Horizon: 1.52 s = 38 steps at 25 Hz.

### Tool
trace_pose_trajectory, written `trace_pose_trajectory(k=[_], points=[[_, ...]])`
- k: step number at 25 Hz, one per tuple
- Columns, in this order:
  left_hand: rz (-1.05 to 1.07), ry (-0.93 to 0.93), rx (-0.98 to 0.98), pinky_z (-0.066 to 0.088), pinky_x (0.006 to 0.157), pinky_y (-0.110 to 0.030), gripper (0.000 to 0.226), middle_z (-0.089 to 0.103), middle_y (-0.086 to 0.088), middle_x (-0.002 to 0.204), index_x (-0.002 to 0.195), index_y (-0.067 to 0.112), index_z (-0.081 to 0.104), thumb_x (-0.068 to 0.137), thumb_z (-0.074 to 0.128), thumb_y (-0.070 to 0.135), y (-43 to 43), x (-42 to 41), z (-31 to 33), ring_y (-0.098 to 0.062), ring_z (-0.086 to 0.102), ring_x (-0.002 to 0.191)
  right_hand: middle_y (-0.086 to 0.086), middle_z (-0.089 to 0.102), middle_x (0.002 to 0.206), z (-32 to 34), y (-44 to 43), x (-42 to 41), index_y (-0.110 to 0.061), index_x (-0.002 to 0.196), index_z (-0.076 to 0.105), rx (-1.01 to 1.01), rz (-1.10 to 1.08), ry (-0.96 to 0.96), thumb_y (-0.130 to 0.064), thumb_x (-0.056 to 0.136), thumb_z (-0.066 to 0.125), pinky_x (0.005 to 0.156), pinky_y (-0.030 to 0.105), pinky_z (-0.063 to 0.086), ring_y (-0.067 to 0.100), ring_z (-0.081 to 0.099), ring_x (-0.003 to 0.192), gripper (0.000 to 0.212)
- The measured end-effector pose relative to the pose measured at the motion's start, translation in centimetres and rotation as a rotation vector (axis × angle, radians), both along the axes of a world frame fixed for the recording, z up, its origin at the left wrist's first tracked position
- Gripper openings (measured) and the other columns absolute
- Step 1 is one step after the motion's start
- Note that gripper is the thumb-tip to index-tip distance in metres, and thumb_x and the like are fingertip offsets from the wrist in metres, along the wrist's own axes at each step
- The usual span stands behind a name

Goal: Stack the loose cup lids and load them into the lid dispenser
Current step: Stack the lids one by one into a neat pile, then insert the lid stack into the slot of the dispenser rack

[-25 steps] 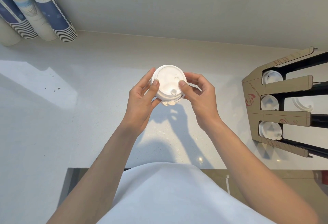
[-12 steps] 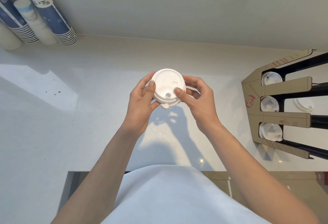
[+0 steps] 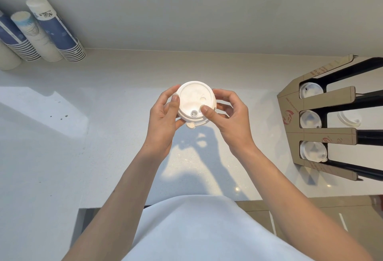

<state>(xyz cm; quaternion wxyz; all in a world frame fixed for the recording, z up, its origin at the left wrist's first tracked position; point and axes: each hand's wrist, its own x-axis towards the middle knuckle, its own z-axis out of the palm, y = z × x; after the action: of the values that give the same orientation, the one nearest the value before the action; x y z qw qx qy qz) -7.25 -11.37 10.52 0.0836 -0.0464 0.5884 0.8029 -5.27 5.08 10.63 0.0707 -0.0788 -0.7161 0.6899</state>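
I hold a short stack of white cup lids [image 3: 193, 101] above the middle of the white counter [image 3: 103, 136], top side toward me. My left hand [image 3: 163, 118] grips the stack's left edge with the thumb on the top lid. My right hand [image 3: 230, 120] cups the right side, its thumb pressing on the top lid near the sip hole. The cardboard lid dispenser [image 3: 323, 120] stands at the right with three slots, and white lids show in each slot. One loose lid [image 3: 349, 120] lies behind the dispenser's middle slot.
Several stacks of paper cups [image 3: 51, 31] lean against the wall at the back left. The counter's front edge runs just ahead of my body, with tan floor to the lower right.
The lid stack has turned slightly between my hands, with the sip hole now nearer me. My right thumb has shifted on the top lid. The hands stay above the same spot.
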Motion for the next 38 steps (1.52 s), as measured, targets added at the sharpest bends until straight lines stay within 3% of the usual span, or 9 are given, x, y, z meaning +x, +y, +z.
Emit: trace_pose_trajectory(k=[5,11,15,17,19,23,27,33,38], points=[[0.013,-0.007,-0.020,0.061,0.085,-0.036,0.033,0.072,0.002,0.117,0.135,0.019,0.058,0.105,0.047,0.030,0.0,0.0,0.8,-0.023,0.070,0.113,0.002,0.063,0.130,0.6,0.3,0.2,-0.018,0.127,0.063,0.038,0.050,0.035,-0.023,0.091,0.070,0.081,0.017,0.053,0.015,0.068,0.105,0.037],[-0.093,0.103,-0.161,0.055,0.099,-0.034,0.047,0.069,0.008,0.128,0.142,0.019,0.054,0.096,0.066,0.023,-0.8,0.0,1.8,-0.010,0.069,0.114,-0.012,0.071,0.113,1.5,0.3,0.8,-0.023,0.117,0.067,0.018,-0.046,0.061,-0.020,0.092,0.070,0.084,0.021,0.055,0.007,0.071,0.099,0.026],[-0.110,0.195,-0.232,0.051,0.094,-0.015,0.051,0.070,0.023,0.122,0.143,0.014,0.053,0.095,0.067,0.023,-1.3,0.3,2.2,0.006,0.066,0.112,0.000,0.069,0.126,1.9,-0.2,1.8,-0.012,0.128,0.064,0.021,-0.030,0.086,-0.016,0.093,0.068,0.088,0.020,0.054,0.008,0.068,0.112,0.035],[-0.093,0.220,-0.245,0.051,0.094,-0.014,0.050,0.067,0.014,0.132,0.142,0.013,0.054,0.095,0.067,0.024,-1.6,0.3,2.4,0.010,0.063,0.113,0.004,0.064,0.134,2.1,-0.5,2.4,-0.012,0.134,0.060,0.024,-0.001,0.083,-0.013,0.091,0.071,0.094,0.026,0.055,0.012,0.065,0.119,0.044],[-0.107,0.238,-0.244,0.051,0.097,-0.018,0.048,0.065,0.005,0.137,0.141,0.012,0.055,0.096,0.066,0.023,-1.8,0.5,2.5,0.009,0.063,0.114,0.004,0.062,0.137,2.2,-0.9,3.1,-0.013,0.136,0.059,0.056,-0.013,0.080,-0.012,0.089,0.073,0.100,0.033,0.054,0.013,0.064,0.121,0.049],[-0.185,0.254,-0.235,0.049,0.099,-0.019,0.044,0.066,0.008,0.135,0.140,0.014,0.058,0.097,0.064,0.022,-1.9,1.2,2.6,-0.001,0.061,0.124,0.003,0.063,0.135,2.2,-1.5,4.8,-0.016,0.135,0.060,0.098,-0.123,0.081,-0.015,0.087,0.075,0.102,0.037,0.053,0.012,0.063,0.121,0.050],[-0.292,0.292,-0.238,0.047,0.100,-0.012,0.040,0.066,0.024,0.128,0.135,0.027,0.059,0.096,0.066,0.023,-0.8,2.4,3.0,0.004,0.058,0.126,-0.001,0.065,0.133,2.5,-0.7,7.3,-0.017,0.134,0.060,0.188,-0.233,0.088,-0.019,0.088,0.074,0.102,0.040,0.053,0.013,0.060,0.124,0.048],[-0.354,0.335,-0.284,0.049,0.109,-0.039,0.046,0.068,0.005,0.133,0.136,0.018,0.061,0.091,0.070,0.029,3.8,5.8,4.0,-0.011,0.061,0.125,-0.001,0.066,0.132,3.3,3.6,12.1,-0.016,0.135,0.060,0.231,-0.335,0.103,-0.022,0.088,0.074,0.098,0.039,0.055,0.015,0.061,0.122,0.049],[-0.359,0.332,-0.299,0.048,0.109,-0.043,0.047,0.067,0.004,0.134,0.137,0.018,0.061,0.092,0.069,0.030,9.9,10.4,4.2,-0.014,0.060,0.127,0.001,0.065,0.132,3.5,9.7,16.8,-0.016,0.134,0.062,0.238,-0.361,0.121,-0.022,0.088,0.074,0.099,0.039,0.055,0.016,0.062,0.121,0.047]])
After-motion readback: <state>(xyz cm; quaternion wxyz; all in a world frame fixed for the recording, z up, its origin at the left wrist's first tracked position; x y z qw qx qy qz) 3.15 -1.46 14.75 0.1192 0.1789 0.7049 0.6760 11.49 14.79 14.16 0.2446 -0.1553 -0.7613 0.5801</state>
